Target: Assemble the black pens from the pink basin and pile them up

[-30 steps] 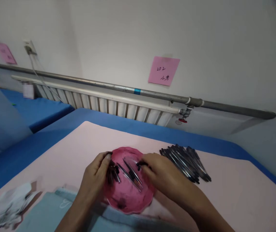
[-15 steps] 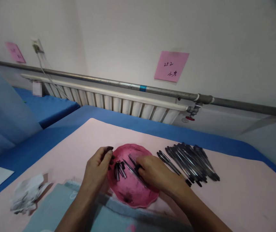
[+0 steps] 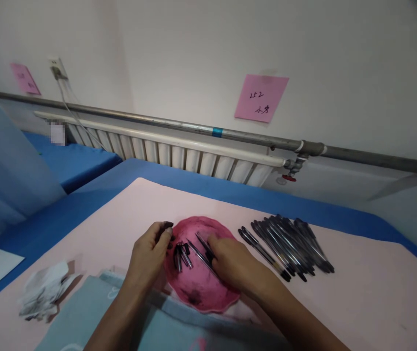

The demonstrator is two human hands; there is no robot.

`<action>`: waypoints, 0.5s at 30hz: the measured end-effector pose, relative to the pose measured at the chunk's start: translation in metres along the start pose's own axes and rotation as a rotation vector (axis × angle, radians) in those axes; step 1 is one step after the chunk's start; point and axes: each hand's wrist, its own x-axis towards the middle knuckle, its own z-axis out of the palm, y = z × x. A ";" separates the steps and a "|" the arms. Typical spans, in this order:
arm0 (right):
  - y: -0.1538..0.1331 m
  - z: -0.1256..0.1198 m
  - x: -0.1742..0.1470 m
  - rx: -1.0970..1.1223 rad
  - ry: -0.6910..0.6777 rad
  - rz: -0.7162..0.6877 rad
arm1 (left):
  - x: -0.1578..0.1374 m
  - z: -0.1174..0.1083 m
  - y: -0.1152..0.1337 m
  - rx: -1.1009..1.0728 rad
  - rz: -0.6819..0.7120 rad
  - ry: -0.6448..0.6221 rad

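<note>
A pink scalloped plate [image 3: 211, 303], smudged with dark ink, lies in front of me. Several black pen caps [image 3: 183, 256] are bunched in its left part. Across the middle of the plate rests a clear pen barrel [image 3: 204, 259]. My right hand [image 3: 232, 261] is closed over the plate's right side, its fingers around a pen [image 3: 203, 240] whose pointed end sticks out up and left. At the plate's left rim my left hand [image 3: 151, 247] is curled with thumb against fingers. Its fingertips look dark with ink, and whatever is between them is hidden.
To the right of the plate lies a row of several black-capped clear pens [image 3: 285, 243]. Stained crumpled tissue [image 3: 45, 292] and a folded light-blue cloth [image 3: 84, 307] are at left front. A radiator [image 3: 179, 158] and pipe run along the wall behind the table.
My right hand has shifted very slightly within the plate along with the pen. My left hand keeps its curled pose at the rim. The view has moved a little.
</note>
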 end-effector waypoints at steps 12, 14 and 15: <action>0.003 -0.003 0.005 0.078 0.064 0.037 | -0.009 0.008 0.010 -0.048 0.026 -0.056; 0.003 -0.008 0.005 0.134 0.111 0.032 | -0.009 0.009 0.009 -0.085 0.010 -0.079; 0.002 -0.009 0.005 0.185 0.138 0.008 | -0.009 0.009 0.009 -0.109 -0.010 -0.099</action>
